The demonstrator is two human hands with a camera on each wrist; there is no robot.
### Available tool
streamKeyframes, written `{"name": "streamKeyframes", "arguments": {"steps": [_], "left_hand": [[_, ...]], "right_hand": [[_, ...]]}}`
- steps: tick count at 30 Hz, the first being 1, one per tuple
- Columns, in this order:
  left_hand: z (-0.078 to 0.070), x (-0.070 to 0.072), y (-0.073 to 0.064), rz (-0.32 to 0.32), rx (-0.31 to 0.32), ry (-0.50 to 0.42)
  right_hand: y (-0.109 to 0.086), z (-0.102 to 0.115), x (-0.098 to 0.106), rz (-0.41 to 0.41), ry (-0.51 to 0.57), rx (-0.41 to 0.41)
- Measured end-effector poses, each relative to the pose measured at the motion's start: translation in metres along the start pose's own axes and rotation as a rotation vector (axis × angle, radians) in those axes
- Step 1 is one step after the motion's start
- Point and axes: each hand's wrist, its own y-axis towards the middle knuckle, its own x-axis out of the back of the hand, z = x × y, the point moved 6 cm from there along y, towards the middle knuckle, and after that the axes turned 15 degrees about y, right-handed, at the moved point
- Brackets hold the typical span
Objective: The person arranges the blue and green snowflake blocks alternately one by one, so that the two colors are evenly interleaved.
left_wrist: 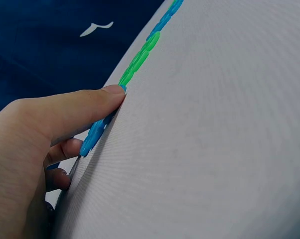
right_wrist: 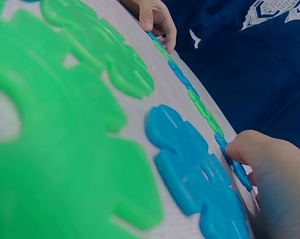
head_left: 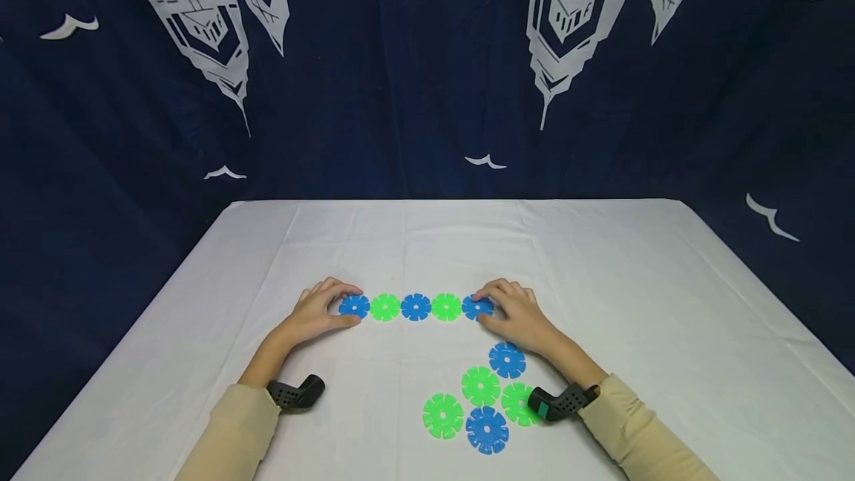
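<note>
A straight row of notched plastic discs lies on the table, blue and green by turns. My left hand holds the blue disc at the left end, thumb on its near edge and fingers on its far edge. At the other end, my right hand grips another blue disc between thumb and fingers. Between them lie a green disc, a blue disc and a second green disc, edges touching or joined. In the left wrist view the thumb covers part of the end disc.
Nearer me, by my right forearm, lie loose discs: blue ones and green ones. A further green disc is partly hidden by the right wrist camera. A white cloth covers the table; a dark blue curtain hangs behind.
</note>
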Motion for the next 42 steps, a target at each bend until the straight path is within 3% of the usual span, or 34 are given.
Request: {"name": "streamKeyframes", "arguments": {"steps": [12, 19, 29, 42], "left_hand": [[-0.001, 0.000, 0.005, -0.011, -0.009, -0.010], [-0.003, 0.001, 0.005, 0.001, -0.006, -0.027], [-0.001, 0.000, 0.004, -0.002, 0.019, -0.060], [-0.001, 0.004, 0.000, -0.003, 0.018, -0.034]], "right_hand": [[-0.001, 0.018, 0.010, 0.015, 0.048, 0.003], [-0.023, 0.039, 0.008, 0.092, 0.045, 0.031], [-0.056, 0.044, -0.005, 0.206, -0.008, 0.048], [-0.068, 0.039, -0.017, 0.217, 0.037, 0.060]]}}
